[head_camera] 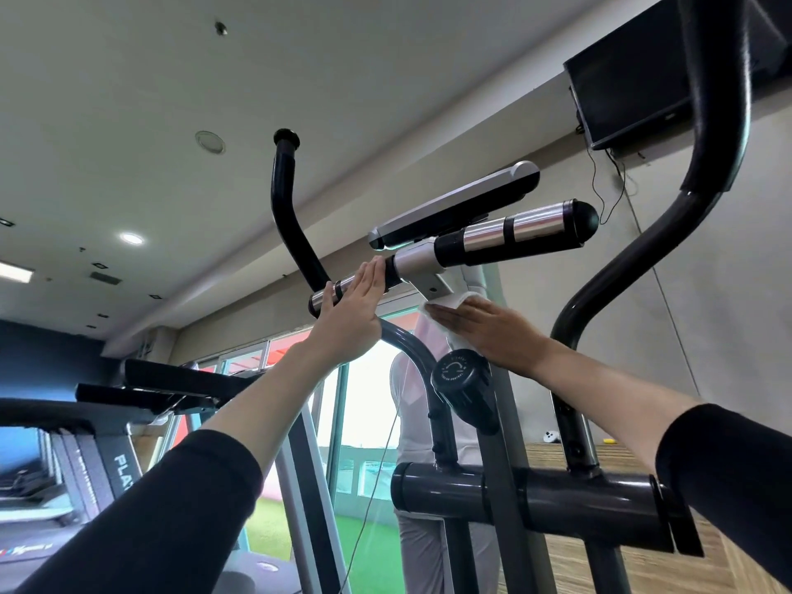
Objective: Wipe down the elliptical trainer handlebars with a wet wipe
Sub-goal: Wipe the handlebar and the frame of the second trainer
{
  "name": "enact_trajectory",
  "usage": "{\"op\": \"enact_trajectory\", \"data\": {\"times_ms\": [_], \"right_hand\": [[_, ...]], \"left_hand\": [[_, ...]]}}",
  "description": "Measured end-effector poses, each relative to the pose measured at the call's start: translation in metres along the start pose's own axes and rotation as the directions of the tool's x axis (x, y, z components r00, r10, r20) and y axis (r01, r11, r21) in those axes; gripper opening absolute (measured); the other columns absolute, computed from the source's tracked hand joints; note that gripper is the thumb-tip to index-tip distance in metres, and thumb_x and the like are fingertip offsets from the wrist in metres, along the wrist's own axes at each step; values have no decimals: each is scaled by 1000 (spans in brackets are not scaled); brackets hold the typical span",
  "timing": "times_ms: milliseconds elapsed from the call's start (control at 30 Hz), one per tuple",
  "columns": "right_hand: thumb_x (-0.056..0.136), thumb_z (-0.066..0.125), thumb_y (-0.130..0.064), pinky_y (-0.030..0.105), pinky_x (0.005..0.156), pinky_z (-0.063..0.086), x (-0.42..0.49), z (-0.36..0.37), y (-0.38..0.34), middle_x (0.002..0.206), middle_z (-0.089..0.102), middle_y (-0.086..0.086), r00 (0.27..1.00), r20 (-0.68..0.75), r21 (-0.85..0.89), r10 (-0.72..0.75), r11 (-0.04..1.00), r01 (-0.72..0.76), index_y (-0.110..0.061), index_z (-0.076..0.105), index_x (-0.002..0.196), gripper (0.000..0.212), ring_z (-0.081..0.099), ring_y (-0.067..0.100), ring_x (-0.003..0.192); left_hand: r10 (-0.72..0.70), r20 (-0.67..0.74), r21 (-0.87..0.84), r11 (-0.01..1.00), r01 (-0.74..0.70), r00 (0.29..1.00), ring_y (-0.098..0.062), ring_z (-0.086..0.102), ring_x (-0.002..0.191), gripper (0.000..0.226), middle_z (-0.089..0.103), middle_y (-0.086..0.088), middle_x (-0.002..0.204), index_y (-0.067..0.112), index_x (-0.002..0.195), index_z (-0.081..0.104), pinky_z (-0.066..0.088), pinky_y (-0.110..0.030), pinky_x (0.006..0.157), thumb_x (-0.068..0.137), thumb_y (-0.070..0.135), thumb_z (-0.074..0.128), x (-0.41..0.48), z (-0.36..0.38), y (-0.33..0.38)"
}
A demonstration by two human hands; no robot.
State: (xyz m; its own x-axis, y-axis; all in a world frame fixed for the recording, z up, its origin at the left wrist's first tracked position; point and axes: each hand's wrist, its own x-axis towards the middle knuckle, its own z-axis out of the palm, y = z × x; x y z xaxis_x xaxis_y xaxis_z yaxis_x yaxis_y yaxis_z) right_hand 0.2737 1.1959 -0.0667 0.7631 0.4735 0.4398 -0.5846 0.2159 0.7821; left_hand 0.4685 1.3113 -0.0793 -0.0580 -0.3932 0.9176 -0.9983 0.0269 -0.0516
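The elliptical trainer fills the middle of the view. Its fixed crossbar handlebar (493, 237) runs from lower left to upper right, black with silver sensor bands. My left hand (351, 315) lies flat with fingers straight against the crossbar's left end. My right hand (488, 332) presses a white wet wipe (445, 304) flat against the upright post just under the crossbar's bracket. A black moving handlebar (288, 207) curves up on the left, and another one (707, 165) rises at the right. The silver console (458, 205) sits above the crossbar.
A round black tension knob (460, 375) sticks out of the post below my right hand. A person in pale clothes (418, 422) stands behind the machine by the windows. A treadmill (85, 443) stands at the left. A dark wall screen (630, 75) hangs at the upper right.
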Motion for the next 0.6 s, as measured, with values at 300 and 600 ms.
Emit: {"op": "enact_trajectory", "data": {"times_ms": [300, 600], "right_hand": [[88, 25, -14, 37, 109, 29, -25, -5, 0, 140, 50, 9, 976, 215, 74, -35, 997, 20, -6, 54, 133, 54, 51, 18, 127], [84, 33, -10, 34, 113, 22, -11, -14, -5, 140, 51, 8, 991, 109, 67, 83, 994, -91, -6, 51, 135, 55, 51, 18, 127]], "left_hand": [[74, -95, 13, 997, -73, 993, -5, -2, 147, 78, -1, 11, 161, 21, 154, -4, -1, -44, 120, 89, 0, 34, -6, -8, -4], [20, -182, -25, 999, -25, 983, -10, -1, 148, 77, -8, 4, 161, 15, 154, -6, -4, -45, 119, 90, 2, 36, -13, 0, -18]]}}
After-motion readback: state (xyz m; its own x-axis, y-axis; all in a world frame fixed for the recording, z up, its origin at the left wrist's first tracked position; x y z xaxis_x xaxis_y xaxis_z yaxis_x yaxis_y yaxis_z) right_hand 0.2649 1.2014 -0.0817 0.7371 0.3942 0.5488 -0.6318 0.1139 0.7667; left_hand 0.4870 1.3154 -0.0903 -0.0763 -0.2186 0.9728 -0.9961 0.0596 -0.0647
